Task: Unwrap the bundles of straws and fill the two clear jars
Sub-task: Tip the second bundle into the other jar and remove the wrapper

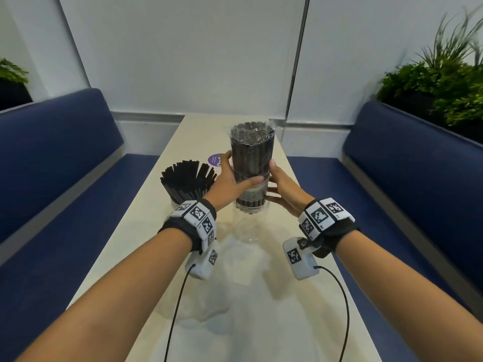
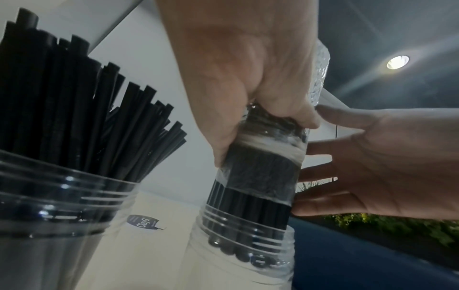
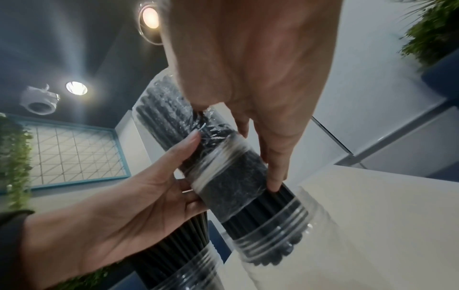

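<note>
- Navy booth benches (image 1: 65,152) flanked a long cream table (image 1: 261,309), with white wall panels behind and green plants (image 1: 444,82) off to our right.
- We gripped a bundle of black straws (image 1: 252,158) upright between both hands, its lower end dipped into the mouth of a clear jar (image 1: 248,226) that stood on the table just below our fingers.
- Our left hand (image 1: 230,178) was wrapped round the bundle's left side, thumb across the front, fingers curled behind it.
- Our right hand (image 1: 283,189) grasped the bundle's right side; in the right wrist view its fingertips (image 3: 274,182) pressed at the lower edge of the plastic wrap (image 3: 231,182).
- That clear wrap covered the bundle's top and upper length, while bare straw ends showed below it inside the jar's threaded neck (image 2: 246,231).
- Just left of our left hand stood a second clear jar (image 2: 49,215), filled with loose black straws (image 1: 188,178) that fanned outward.
- Beyond our left hand a round purple sticker (image 1: 215,160) lay on the table.
- Crumpled clear plastic (image 1: 209,296) lay on the table beneath our wrists.
</note>
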The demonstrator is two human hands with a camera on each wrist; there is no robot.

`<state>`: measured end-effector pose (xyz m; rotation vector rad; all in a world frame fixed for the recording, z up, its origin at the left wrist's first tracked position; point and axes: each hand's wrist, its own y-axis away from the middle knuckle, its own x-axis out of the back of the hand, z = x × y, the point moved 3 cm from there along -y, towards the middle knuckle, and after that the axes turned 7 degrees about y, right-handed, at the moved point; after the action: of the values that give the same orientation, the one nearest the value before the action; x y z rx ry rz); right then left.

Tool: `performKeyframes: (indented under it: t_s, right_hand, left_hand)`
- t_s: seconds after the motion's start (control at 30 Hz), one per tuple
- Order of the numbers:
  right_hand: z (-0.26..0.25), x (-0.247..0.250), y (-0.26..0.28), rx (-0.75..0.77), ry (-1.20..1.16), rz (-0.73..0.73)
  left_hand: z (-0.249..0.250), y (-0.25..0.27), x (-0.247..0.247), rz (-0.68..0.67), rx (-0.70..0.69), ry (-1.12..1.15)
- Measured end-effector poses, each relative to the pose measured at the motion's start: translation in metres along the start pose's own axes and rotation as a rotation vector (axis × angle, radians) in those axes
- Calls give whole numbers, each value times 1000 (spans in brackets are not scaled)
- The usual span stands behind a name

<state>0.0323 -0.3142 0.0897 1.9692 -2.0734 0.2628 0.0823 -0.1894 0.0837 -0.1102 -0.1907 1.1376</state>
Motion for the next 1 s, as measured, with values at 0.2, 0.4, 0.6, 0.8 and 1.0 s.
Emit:
performKeyframes:
  t_s: [0.2, 0.4, 0.6, 0.8, 1.0]
  right_hand:
    - [-10, 0, -5, 120, 16, 53]
    - [-23, 17, -19, 168, 13, 177]
    - [-11, 23, -32, 170, 131, 390]
    - [-23, 25, -34, 284, 225, 564]
    - [-20, 18, -33, 233, 134, 360]
  left_hand:
    - [2, -11, -4, -9, 16, -52]
    - [14, -20, -1, 17, -35, -81]
    - [14, -17, -4, -62, -80, -184]
    - [27, -27, 3, 72, -235, -356]
    - [34, -37, 15, 281, -192, -374]
